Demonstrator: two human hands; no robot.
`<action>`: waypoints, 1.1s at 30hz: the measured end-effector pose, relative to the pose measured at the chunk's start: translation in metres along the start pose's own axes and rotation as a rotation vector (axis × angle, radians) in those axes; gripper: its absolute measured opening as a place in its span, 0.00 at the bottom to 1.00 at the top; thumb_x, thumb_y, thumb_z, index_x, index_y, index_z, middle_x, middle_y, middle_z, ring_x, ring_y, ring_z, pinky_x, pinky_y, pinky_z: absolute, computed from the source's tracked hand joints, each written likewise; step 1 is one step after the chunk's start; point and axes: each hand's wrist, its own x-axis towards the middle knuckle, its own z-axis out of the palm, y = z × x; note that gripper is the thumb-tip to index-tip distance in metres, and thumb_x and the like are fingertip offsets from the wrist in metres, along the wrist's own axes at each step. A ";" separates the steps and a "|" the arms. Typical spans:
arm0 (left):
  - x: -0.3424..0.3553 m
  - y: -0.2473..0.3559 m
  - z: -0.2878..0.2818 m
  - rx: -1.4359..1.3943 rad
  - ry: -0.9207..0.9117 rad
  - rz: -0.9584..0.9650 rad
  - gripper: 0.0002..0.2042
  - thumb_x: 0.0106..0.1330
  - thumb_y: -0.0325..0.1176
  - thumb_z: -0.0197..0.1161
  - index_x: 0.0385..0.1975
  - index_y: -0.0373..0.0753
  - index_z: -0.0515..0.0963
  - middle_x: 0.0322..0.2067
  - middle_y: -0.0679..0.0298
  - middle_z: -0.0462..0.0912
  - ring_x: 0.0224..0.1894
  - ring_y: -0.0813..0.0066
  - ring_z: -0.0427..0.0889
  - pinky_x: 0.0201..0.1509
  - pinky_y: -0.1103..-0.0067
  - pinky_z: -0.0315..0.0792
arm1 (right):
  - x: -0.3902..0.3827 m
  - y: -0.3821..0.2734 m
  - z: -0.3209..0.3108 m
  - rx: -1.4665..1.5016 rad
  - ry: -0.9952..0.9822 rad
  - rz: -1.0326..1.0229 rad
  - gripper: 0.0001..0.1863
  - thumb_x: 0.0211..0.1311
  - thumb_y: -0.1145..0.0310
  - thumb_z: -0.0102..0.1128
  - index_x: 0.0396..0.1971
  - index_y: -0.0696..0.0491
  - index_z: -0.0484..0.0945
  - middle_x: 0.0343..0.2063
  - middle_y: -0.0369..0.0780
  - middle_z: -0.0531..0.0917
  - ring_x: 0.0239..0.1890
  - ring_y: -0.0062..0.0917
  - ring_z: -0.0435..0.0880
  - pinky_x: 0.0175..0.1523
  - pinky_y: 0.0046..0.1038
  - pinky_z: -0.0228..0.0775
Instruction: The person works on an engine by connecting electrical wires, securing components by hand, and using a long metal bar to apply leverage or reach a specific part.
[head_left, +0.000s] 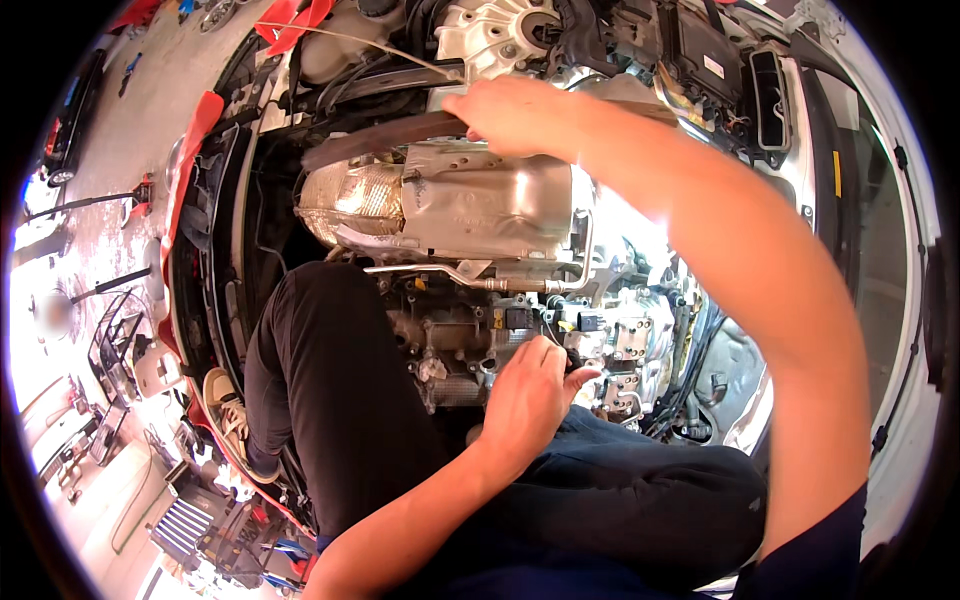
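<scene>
I am sitting in a car's engine bay, with the engine between my legs. My left hand [530, 395] is closed low over the engine, beside black electrical connectors [588, 321]. A small dark part shows at its fingertips, too covered to name. My right arm reaches across to the far side, where my right hand [510, 115] is curled with its fingertips turned down and hidden. A dark brown bar [385, 138] runs leftward from that hand, and a thin pale rod [350, 42] ends close to its knuckles. Whether the hand grips either one, I cannot tell. Below lies a silver heat shield [485, 200].
A bent metal pipe [480, 284] crosses the engine in front of the heat shield. My dark-trousered knee [330, 300] rises at the left. A red cover [195, 140] hangs along the car's front edge. Black hoses and wiring [705, 330] run at the right.
</scene>
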 end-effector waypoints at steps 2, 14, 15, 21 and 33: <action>-0.001 0.001 0.003 -0.026 -0.020 0.018 0.17 0.57 0.38 0.71 0.24 0.33 0.70 0.26 0.56 0.71 0.29 0.56 0.73 0.32 0.66 0.69 | -0.032 0.003 -0.015 -0.021 0.117 -0.045 0.21 0.56 0.76 0.60 0.52 0.54 0.70 0.38 0.40 0.82 0.43 0.39 0.82 0.48 0.38 0.75; 0.007 -0.003 0.000 -0.037 -0.049 0.039 0.17 0.58 0.40 0.70 0.25 0.34 0.72 0.28 0.58 0.73 0.32 0.59 0.76 0.35 0.70 0.73 | -0.181 0.009 0.004 0.249 0.445 0.203 0.22 0.59 0.73 0.61 0.53 0.56 0.69 0.40 0.47 0.81 0.40 0.45 0.81 0.44 0.38 0.73; 0.007 -0.005 0.000 -0.028 -0.043 0.024 0.17 0.58 0.40 0.70 0.25 0.34 0.72 0.28 0.58 0.73 0.32 0.59 0.76 0.35 0.70 0.73 | -0.185 0.011 0.008 0.355 0.408 0.364 0.22 0.59 0.73 0.61 0.53 0.56 0.68 0.41 0.48 0.81 0.40 0.48 0.80 0.45 0.38 0.73; 0.010 0.000 0.008 -0.281 0.020 -0.125 0.15 0.61 0.38 0.69 0.28 0.32 0.73 0.30 0.56 0.74 0.29 0.55 0.77 0.31 0.67 0.73 | -0.216 0.028 0.026 0.422 0.477 0.427 0.20 0.59 0.74 0.61 0.52 0.57 0.69 0.40 0.45 0.82 0.44 0.40 0.81 0.52 0.31 0.69; 0.008 -0.001 0.012 -0.287 -0.029 -0.251 0.14 0.60 0.39 0.70 0.29 0.32 0.78 0.29 0.56 0.74 0.27 0.56 0.78 0.30 0.68 0.72 | -0.229 0.024 0.035 0.212 0.483 0.512 0.14 0.63 0.69 0.61 0.46 0.59 0.74 0.41 0.42 0.80 0.42 0.29 0.79 0.49 0.29 0.69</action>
